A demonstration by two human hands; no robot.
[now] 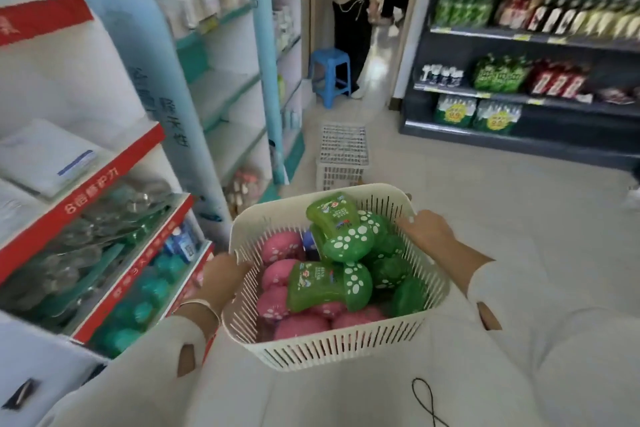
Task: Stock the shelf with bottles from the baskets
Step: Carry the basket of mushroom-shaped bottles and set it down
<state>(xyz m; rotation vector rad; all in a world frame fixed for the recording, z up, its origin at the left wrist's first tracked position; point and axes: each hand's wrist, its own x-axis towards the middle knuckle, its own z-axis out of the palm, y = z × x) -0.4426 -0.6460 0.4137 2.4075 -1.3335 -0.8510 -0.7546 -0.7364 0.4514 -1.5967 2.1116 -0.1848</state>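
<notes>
1. Bottles (349, 274) are being carried in a cream slotted basket (329, 354), which is being held up in front of the body, above the aisle floor.
2. Within the load, green bottles (330, 218) with white paw-print caps are being seen heaped on top and toward the right. The pink bottles (282, 248) are lying beneath them, along the left and near sides.
3. The left hand (221, 274) is being wrapped around the basket's left rim, with the fingers curled over the edge. A pale bracelet (202, 305) is being worn on that wrist.
4. The right hand (427, 229) is being clamped on the far right rim, with the fingers hooked over the edge and the knuckles up.
5. A red-trimmed shelf unit (114, 177) is being noted just left of the basket. Teal-capped bottles (152, 284) are being displayed on its lower tier and clear ones on the tier above; blur is hiding finer detail.
6. A second basket (343, 156), white, is being noted on the floor farther down the aisle, well apart from the held one. Its contents cannot be told.
7. Beyond it, a blue stool (330, 74) is being recorded, with a standing person (349, 17) just beside it. Dark shelving (450, 114) stocked with green and red packs is being recorded on the right.
</notes>
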